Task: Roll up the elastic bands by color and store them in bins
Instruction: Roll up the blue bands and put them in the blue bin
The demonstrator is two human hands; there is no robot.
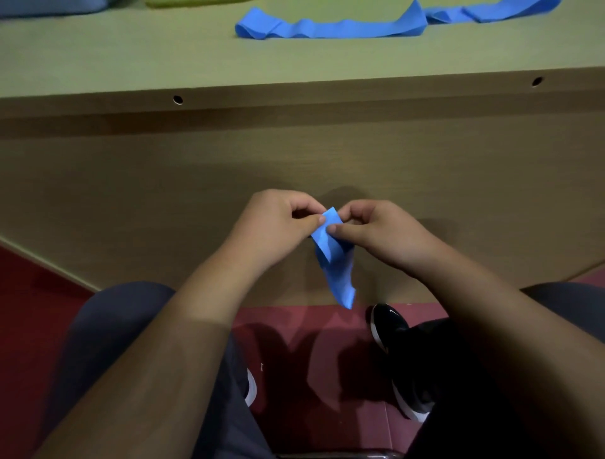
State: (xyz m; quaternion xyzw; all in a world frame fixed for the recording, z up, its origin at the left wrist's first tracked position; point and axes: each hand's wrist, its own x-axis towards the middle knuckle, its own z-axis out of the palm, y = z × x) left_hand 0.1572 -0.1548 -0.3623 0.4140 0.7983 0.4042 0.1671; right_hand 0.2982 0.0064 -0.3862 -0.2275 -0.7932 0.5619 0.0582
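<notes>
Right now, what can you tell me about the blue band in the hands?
The blue band is a flat, thin strip, rubbery-looking. Its top end is folded over, pinched between the left hand and the right hand. The rest hangs loose and wrinkled below them, in front of the wooden desk panel.

The wooden table (pixel 131 59) spans the upper frame. A loose blue band (pixel 327 28) lies flat on it at 12 o'clock. A second blue band (pixel 491 11) lies at 1 o'clock, and a green item (pixel 196 2) at 11 o'clock.
</notes>
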